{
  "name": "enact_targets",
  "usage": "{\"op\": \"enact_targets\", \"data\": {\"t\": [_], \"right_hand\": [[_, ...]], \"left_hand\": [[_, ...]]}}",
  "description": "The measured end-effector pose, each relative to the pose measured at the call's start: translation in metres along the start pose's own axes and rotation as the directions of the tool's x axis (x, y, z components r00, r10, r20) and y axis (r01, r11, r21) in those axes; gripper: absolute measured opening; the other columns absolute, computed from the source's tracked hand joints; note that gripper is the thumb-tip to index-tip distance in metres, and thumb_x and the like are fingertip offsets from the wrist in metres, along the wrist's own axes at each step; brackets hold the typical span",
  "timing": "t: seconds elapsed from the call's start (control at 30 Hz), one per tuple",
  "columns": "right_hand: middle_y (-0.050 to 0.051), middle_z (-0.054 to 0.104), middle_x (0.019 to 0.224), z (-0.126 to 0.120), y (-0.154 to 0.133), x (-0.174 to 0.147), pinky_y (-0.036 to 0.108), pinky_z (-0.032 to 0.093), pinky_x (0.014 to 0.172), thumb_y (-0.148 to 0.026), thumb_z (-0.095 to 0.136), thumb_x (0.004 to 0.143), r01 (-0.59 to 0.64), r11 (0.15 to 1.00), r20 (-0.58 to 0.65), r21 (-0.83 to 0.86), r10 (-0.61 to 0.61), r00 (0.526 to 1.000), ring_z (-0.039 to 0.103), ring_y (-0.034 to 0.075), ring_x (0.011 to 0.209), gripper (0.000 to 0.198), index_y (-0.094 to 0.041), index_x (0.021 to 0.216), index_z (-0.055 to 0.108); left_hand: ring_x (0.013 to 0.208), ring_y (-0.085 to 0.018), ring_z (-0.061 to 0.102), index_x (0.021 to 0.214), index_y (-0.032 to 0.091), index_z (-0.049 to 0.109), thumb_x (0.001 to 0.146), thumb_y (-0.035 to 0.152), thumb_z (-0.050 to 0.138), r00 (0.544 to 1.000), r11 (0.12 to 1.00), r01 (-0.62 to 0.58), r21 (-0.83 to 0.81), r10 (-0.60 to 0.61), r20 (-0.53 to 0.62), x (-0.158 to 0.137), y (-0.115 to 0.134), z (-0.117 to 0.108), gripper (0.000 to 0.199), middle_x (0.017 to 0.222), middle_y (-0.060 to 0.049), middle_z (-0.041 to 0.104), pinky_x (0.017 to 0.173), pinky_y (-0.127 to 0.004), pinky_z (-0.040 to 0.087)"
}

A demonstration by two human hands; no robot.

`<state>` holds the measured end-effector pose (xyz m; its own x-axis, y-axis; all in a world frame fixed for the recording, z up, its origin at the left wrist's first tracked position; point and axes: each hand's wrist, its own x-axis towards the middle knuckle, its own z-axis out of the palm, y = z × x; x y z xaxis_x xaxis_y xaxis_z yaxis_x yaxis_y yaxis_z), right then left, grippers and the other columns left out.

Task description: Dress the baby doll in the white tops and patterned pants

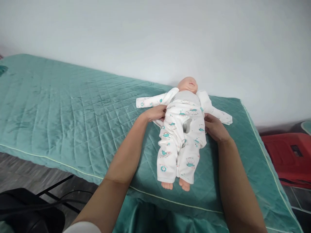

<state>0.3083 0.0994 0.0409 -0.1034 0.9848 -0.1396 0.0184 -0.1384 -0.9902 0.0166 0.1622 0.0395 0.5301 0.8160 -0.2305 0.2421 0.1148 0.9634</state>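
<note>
Quilted green bedding (80,106) is backed by a pale wall (121,38). The doll (186,95) could be rolled askew if its printed trousers (180,136) were tugged unevenly. It is laid face-up, feet (184,184) near, head (186,84) far, between the left hand (156,113) and right hand (215,126), both curled at its sides; whether cloth is pinched cannot be told.

Soft, diffuse light greys the wall (116,38) and leaves a faint shadow on the green quilted cover (73,110) just inside the right forearm (236,181). From here the printed baby trousers (178,132) look fairly crisp, while the floor (24,170) smears into blur.
</note>
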Motion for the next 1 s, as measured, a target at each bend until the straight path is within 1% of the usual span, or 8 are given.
{"op": "enact_targets", "data": {"t": [0.17, 0.37, 0.5, 0.63, 0.7, 0.83, 0.9, 1.0], "right_hand": [[-0.007, 0.056, 0.058, 0.006, -0.004, 0.002, 0.021, 0.034, 0.042, -0.033, 0.087, 0.06, -0.029, 0.999, -0.094, -0.034, 0.026, 0.995, 0.039, 0.006, 0.045, 0.032, -0.021, 0.078, 0.063], [-0.007, 0.057, 0.058, 0.011, 0.003, 0.008, 0.022, 0.035, 0.042, -0.03, 0.083, 0.06, -0.019, 0.997, -0.161, -0.071, 0.007, 0.987, 0.042, 0.008, 0.046, 0.031, -0.022, 0.078, 0.059], [-0.004, 0.066, 0.072, 0.009, 0.013, 0.016, 0.025, 0.044, 0.052, -0.031, 0.083, 0.06, 0.092, 0.99, -0.178, -0.109, -0.11, 0.978, 0.053, 0.012, 0.058, 0.032, -0.023, 0.08, 0.059], [-0.004, 0.066, 0.076, 0.008, 0.018, 0.022, 0.03, 0.049, 0.066, -0.035, 0.083, 0.064, 0.243, 0.942, -0.173, -0.232, -0.286, 0.942, 0.058, 0.017, 0.071, 0.032, -0.024, 0.079, 0.057], [-0.004, 0.067, 0.078, 0.008, 0.017, 0.021, 0.032, 0.05, 0.07, -0.037, 0.083, 0.066, 0.284, 0.925, -0.18, -0.251, -0.333, 0.926, 0.059, 0.018, 0.074, 0.032, -0.024, 0.08, 0.058], [-0.001, 0.072, 0.088, 0.01, 0.01, 0.015, 0.037, 0.055, 0.075, -0.042, 0.084, 0.065, 0.24, 0.959, -0.191, -0.149, -0.266, 0.945, 0.065, 0.022, 0.082, 0.034, -0.026, 0.085, 0.061], [0.0, 0.074, 0.091, 0.011, 0.006, 0.012, 0.038, 0.057, 0.075, -0.043, 0.086, 0.062, 0.204, 0.973, -0.178, -0.104, -0.22, 0.959, 0.067, 0.024, 0.084, 0.037, -0.025, 0.085, 0.062], [0.001, 0.075, 0.091, 0.012, 0.003, 0.011, 0.038, 0.058, 0.072, -0.043, 0.087, 0.06, 0.171, 0.978, -0.165, -0.118, -0.189, 0.968, 0.069, 0.025, 0.085, 0.039, -0.025, 0.085, 0.064]], "left_hand": [[0.06, -0.016, 0.063, 0.084, 0.016, 0.07, 0.057, 0.001, 0.051, 1.0, 0.997, 0.008, 0.071, -0.009, 0.007, 0.003, 0.004, 0.002, 0.036, 0.071, -0.002, 0.068, 0.054, -0.024, 0.048], [0.056, -0.019, 0.065, 0.076, 0.016, 0.069, 0.053, 0.004, 0.054, 0.999, 0.994, 0.038, 0.106, -0.038, 0.006, 0.006, 0.005, 0.002, 0.03, 0.067, -0.003, 0.069, 0.056, -0.029, 0.051], [0.057, -0.017, 0.066, 0.074, 0.016, 0.069, 0.051, 0.004, 0.054, 0.998, 0.995, 0.053, 0.086, -0.054, 0.019, 0.005, 0.004, 0.003, 0.03, 0.065, -0.001, 0.07, 0.051, -0.021, 0.047], [0.063, -0.015, 0.067, 0.088, 0.015, 0.072, 0.055, 0.004, 0.053, 0.999, 0.999, 0.018, -0.042, -0.017, 0.027, 0.005, 0.002, 0.006, 0.039, 0.075, -0.002, 0.074, 0.055, -0.021, 0.049], [0.066, -0.014, 0.066, 0.095, 0.014, 0.071, 0.058, 0.003, 0.056, 1.0, 0.991, -0.02, -0.13, 0.022, 0.016, 0.006, -0.001, 0.008, 0.042, 0.081, -0.004, 0.075, 0.061, -0.022, 0.052], [0.076, -0.015, 0.069, 0.104, 0.012, 0.07, 0.062, 0.005, 0.065, 0.997, 0.956, -0.075, -0.282, 0.079, 0.002, 0.01, -0.007, 0.011, 0.043, 0.091, -0.007, 0.076, 0.07, -0.025, 0.055], [0.082, -0.017, 0.07, 0.106, 0.012, 0.069, 0.062, 0.009, 0.071, 0.993, 0.941, -0.11, -0.319, 0.118, 0.005, 0.012, -0.01, 0.012, 0.044, 0.095, -0.008, 0.077, 0.074, -0.027, 0.055], [0.091, -0.021, 0.071, 0.109, 0.013, 0.069, 0.064, 0.015, 0.076, 0.986, 0.927, -0.154, -0.342, 0.164, 0.002, 0.012, -0.011, 0.012, 0.046, 0.1, -0.009, 0.077, 0.08, -0.031, 0.056]]}}
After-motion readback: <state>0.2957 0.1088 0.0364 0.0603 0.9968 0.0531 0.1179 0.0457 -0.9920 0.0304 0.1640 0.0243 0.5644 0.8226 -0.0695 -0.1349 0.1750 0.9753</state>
